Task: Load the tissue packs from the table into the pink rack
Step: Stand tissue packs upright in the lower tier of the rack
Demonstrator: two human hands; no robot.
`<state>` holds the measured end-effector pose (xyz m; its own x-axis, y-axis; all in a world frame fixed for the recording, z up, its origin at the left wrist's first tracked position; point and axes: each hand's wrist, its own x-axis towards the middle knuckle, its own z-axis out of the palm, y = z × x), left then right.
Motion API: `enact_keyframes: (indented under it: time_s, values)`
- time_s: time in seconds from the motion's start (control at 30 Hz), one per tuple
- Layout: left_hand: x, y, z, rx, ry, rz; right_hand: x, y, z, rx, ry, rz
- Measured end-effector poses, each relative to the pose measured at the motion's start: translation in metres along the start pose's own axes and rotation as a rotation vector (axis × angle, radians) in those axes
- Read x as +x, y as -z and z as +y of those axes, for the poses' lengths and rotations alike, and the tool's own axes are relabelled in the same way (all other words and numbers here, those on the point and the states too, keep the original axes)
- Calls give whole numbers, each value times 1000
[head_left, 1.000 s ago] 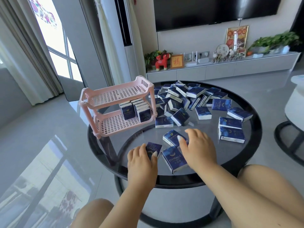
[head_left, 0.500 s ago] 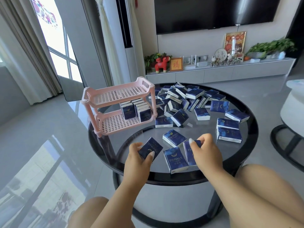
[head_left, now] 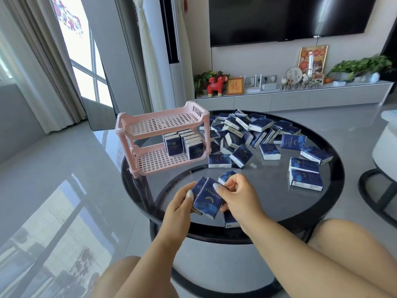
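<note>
1. Hands first: your left hand and right hand meet above the near part of the round glass tabletop, forearms reaching in from the lower edge of the view and angling toward each other.

2. Your left hand's grip is closed on a blue tissue pack: thumb on its face, fingers wrapped behind, the pack tilted and lifted off the glass.

3. Your right hand's grip is clenched on a second pack, thumb pressed on its printed front, fingers curled under its right edge. This front pack overlaps the left hand's pack and touches it.

4. A third pack shows just behind your right fingers; whether the hand holds it or it lies on the glass, you cannot tell. Another pack lies on the tabletop under your right wrist.

5. The pink rack stands at the far left of the tabletop, well apart from both hands. Its top shelf is bare; a row of upright packs fills the right end of its lower shelf.

6. The loose pile of packs lies beyond your hands, to the right of the rack, with a few single packs scattered toward the right rim.
</note>
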<state>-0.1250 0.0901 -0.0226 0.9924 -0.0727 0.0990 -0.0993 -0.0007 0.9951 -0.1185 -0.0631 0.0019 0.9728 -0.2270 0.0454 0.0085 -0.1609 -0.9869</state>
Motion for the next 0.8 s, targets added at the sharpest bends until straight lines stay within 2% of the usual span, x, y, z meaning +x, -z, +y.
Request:
enact_keyframes:
  time_s: [0.17,0.23,0.3,0.4,0.47,0.53,0.7,0.8]
  values:
    - [2,6,-3,0,16,-42,-5,-1,-9,-113,50,-12]
    - [5,8,-5,-26,22,-12,-6,5,-11,-351,97,35]
    - [8,10,-5,-87,13,17,-8,12,-12,-713,153,97]
    - [12,12,-7,-252,56,66,-12,20,-13,-1069,92,86]
    - [14,13,-9,-343,83,120,-15,20,-12,-1108,-3,28]
    - [15,11,-10,-317,58,170,-14,18,-9,-1092,-61,-26]
    - [9,4,-8,-81,-19,269,-7,21,-5,-963,-160,-97]
    - [12,-2,-13,219,-5,239,-7,17,-1,-932,-155,-113]
